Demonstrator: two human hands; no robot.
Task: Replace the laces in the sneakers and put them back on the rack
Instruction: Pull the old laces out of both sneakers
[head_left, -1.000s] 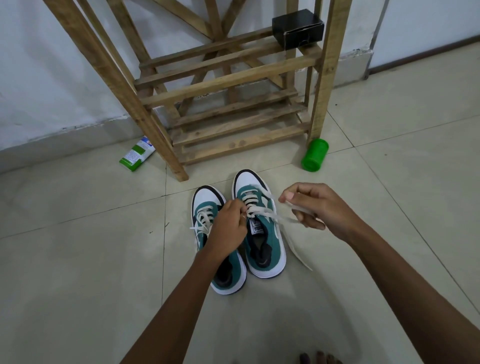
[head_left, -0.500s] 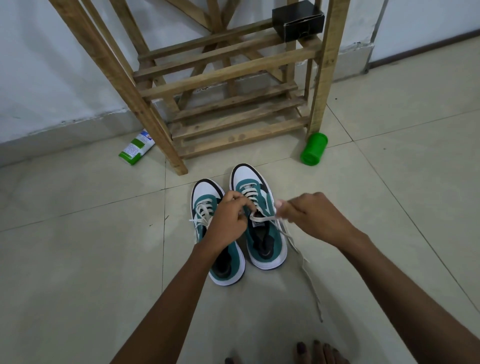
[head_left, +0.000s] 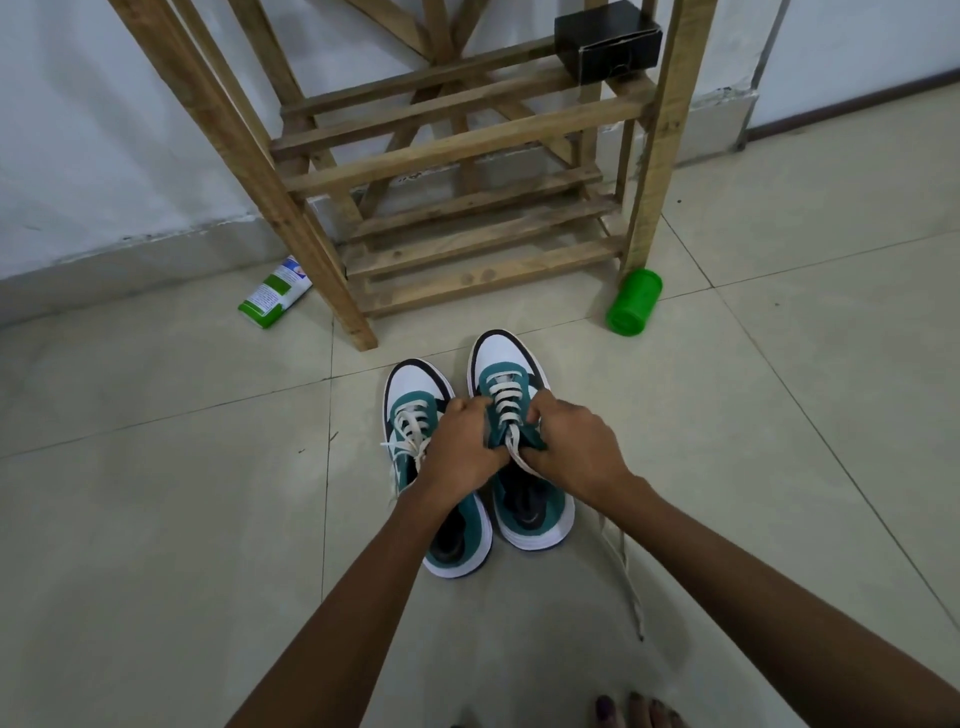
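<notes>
Two teal, white and black sneakers stand side by side on the tiled floor, toes toward the wooden rack (head_left: 467, 156). The left sneaker (head_left: 415, 410) carries a loose cream lace. The right sneaker (head_left: 506, 374) is laced across its front with a cream lace (head_left: 504, 405). My left hand (head_left: 462, 447) grips the left side of the right sneaker's upper. My right hand (head_left: 571, 447) grips its right side and pinches the lace, whose free end (head_left: 623, 571) trails over the floor behind the shoe.
A green cylinder (head_left: 634, 301) lies by the rack's right leg. A green and white carton (head_left: 275, 293) lies left of the rack. A black box (head_left: 608, 39) sits on an upper shelf. Toes (head_left: 634, 709) show at the bottom edge.
My right hand came in from the right, where it held the lace out, and now grips the right sneaker's side. The left hand shifted onto the same shoe. The lace's free end dropped to the floor.
</notes>
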